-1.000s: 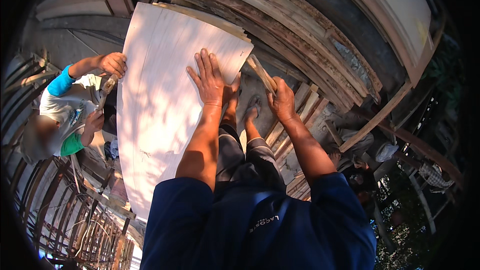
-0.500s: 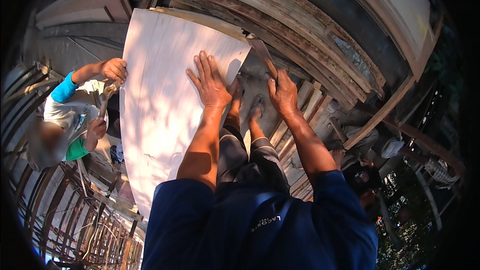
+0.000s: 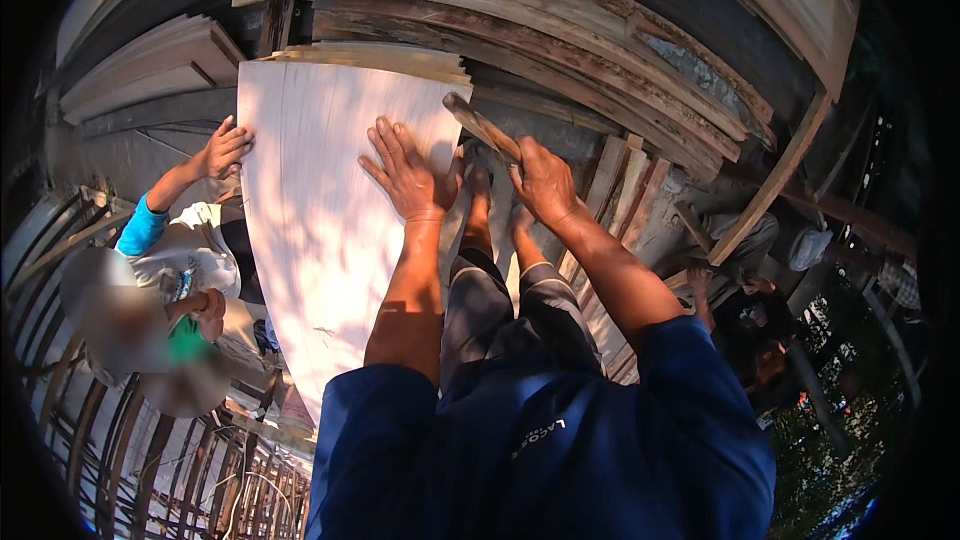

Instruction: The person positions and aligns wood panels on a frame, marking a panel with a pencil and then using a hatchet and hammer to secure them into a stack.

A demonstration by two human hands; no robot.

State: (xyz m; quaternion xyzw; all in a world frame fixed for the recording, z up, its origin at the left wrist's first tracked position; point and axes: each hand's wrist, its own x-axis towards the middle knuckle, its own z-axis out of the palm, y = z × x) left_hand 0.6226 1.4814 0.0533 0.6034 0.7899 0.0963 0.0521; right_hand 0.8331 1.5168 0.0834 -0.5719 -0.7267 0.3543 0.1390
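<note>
A pale, curved-sided plywood sheet [image 3: 300,200] lies over several stacked sheets [image 3: 365,54]. My left hand [image 3: 402,170] rests flat on its upper right part, fingers spread. My right hand [image 3: 542,180] grips a worn wooden bar-shaped tool [image 3: 485,127], angled up-left, its far end at the sheet's upper right edge; whether it touches is unclear. A co-worker's hand [image 3: 222,152] is at the sheet's left edge; their other hand [image 3: 208,310] is lower down, what it holds unclear. My feet show beside the sheet's right edge, below my hands.
Long weathered boards [image 3: 540,50] run across the top, with panels [image 3: 140,80] stacked at the upper left. More planks [image 3: 620,200] lie right of my legs. A co-worker [image 3: 175,250] is at the left above a slatted framework [image 3: 150,450]; another person [image 3: 750,330] is at the right.
The view has shifted slightly. My right hand and its tool have swung leftward along the sheet's edge. The left co-worker's lower hand has moved down, and the tool it held is hidden.
</note>
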